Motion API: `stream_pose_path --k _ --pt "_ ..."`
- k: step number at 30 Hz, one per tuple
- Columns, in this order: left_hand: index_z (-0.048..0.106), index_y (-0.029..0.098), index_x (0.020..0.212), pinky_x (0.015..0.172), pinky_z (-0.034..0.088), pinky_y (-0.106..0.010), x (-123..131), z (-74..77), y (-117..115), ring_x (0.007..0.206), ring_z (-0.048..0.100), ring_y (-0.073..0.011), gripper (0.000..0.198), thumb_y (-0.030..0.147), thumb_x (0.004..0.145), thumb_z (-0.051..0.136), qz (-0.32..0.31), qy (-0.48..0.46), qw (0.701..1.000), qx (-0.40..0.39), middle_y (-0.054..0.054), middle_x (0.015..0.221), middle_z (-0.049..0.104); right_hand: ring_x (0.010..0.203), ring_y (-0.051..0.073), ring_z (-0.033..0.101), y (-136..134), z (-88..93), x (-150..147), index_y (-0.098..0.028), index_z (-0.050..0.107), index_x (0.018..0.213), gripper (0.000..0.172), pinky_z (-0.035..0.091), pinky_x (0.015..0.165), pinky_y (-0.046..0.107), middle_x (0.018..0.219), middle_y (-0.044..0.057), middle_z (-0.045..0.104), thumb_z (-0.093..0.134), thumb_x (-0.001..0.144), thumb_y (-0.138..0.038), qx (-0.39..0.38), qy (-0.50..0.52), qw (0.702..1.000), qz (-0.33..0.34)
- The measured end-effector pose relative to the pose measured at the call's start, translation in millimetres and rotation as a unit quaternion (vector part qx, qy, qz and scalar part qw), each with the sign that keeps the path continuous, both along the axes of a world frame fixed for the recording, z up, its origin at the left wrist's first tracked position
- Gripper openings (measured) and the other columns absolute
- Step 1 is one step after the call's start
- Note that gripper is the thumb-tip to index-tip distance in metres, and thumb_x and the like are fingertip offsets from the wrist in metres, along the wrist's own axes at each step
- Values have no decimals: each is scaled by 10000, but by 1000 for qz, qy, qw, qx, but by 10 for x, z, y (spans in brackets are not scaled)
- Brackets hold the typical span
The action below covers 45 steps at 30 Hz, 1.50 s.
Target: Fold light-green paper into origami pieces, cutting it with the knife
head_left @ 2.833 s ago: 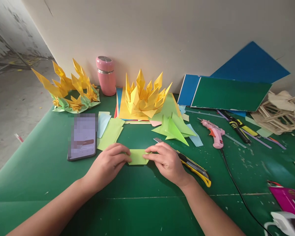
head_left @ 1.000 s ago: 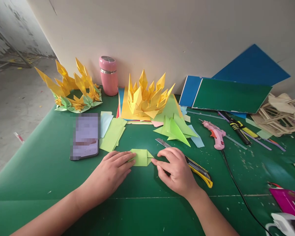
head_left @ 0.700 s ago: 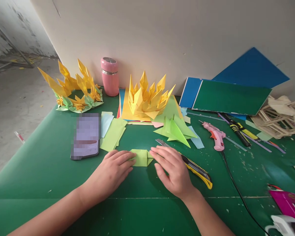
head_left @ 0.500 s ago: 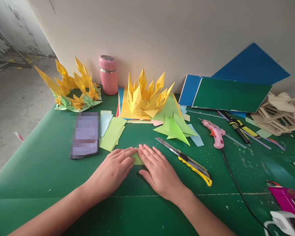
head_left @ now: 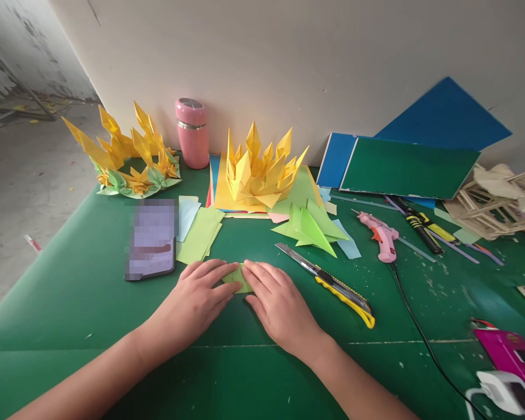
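A small light green paper (head_left: 244,280) lies flat on the green table (head_left: 114,332), partly covered by my fingers. My left hand (head_left: 198,294) presses on its left part with the fingers stretched out and a little apart. From the other side my right hand (head_left: 276,297) rests on its right part, fingers extended and flat. Behind my left hand is a stack of light green paper strips (head_left: 200,233). A yellow utility knife (head_left: 332,286) with its blade out lies to the right of my right hand. Folded green paper pieces (head_left: 308,227) sit beyond the knife.
Two yellow paper crowns (head_left: 262,175) stand at the back and left. A phone (head_left: 152,239) lies at left, a pink flask (head_left: 193,134) behind it. To the right are a pink glue gun (head_left: 382,236), its black cable and leaning boards (head_left: 411,169).
My left fingers have shifted slightly left and spread over the paper, and more of the green paper shows between my hands. My right hand has moved slightly.
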<state>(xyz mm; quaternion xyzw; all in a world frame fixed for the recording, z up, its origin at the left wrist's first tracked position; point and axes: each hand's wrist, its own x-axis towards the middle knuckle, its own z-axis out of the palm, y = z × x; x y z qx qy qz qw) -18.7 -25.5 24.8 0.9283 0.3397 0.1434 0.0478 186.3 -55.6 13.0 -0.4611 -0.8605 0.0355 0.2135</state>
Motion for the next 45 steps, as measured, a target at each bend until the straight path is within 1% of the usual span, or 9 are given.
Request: stream_pose_path --k 4,10,15,21,24,27,30,39,45 --pt "669 298 1056 839 404 -410 -55 -14 -7 1018 576 -253 273 236 955 423 17 -20 1000 0 -26 1201 667 1069 270 588 -4 -5 2 -94 573 1260 371 540 884 437 1227 149 633 367 962 -174 -32 -1 999 -4" --pt "677 260 1023 845 379 -383 -106 15 -10 1002 583 -220 291 233 970 392 20 -52 998 -22 -28 1067 706 1071 275 596 26 24 63 -128 589 1236 336 545 904 454 1198 138 645 506 936 -254 -59 23 998 -9" --pt "694 202 876 788 415 -342 -40 39 19 882 613 -201 258 309 954 472 17 -67 998 9 -30 922 718 1015 260 615 78 33 119 -165 663 1118 237 568 849 422 1147 111 672 566 905 -203 -49 41 998 14" --pt "669 188 741 720 445 -322 -67 63 12 766 630 -176 312 274 957 462 27 -74 996 43 -11 826 729 988 251 622 90 19 158 -156 685 1084 223 575 817 391 1123 110 687 583 886 -138 -23 48 998 26" --pt "663 184 777 736 475 -335 -47 53 -19 800 638 -190 306 281 963 441 45 -79 994 61 -37 865 719 976 255 622 76 15 151 -164 693 1072 218 575 795 390 1122 114 686 602 876 -145 -7 33 999 23" --pt "672 194 946 801 513 -321 12 26 -37 901 647 -189 303 278 986 383 -2 -78 996 37 -54 993 708 935 248 624 53 20 139 -185 702 1054 198 571 759 376 1089 105 694 604 882 -182 8 23 1000 17" --pt "656 156 1035 813 542 -301 61 5 -34 914 651 -189 360 328 996 342 -39 -69 997 7 -75 1005 700 890 227 620 31 30 124 -193 710 1021 173 558 735 346 1018 89 706 596 890 -197 21 24 999 20" --pt "678 178 897 779 570 -273 83 -5 -9 831 644 -155 400 226 1006 296 -34 -58 998 16 -44 892 687 717 182 589 36 31 63 -133 701 875 205 496 635 303 753 56 679 503 929 -144 57 35 996 50" --pt "675 181 851 744 568 -258 84 -21 -11 780 646 -144 388 197 999 317 -27 -68 996 41 -36 851 692 718 181 581 44 17 85 -141 687 854 194 496 661 304 759 61 673 506 925 -133 35 61 996 59"
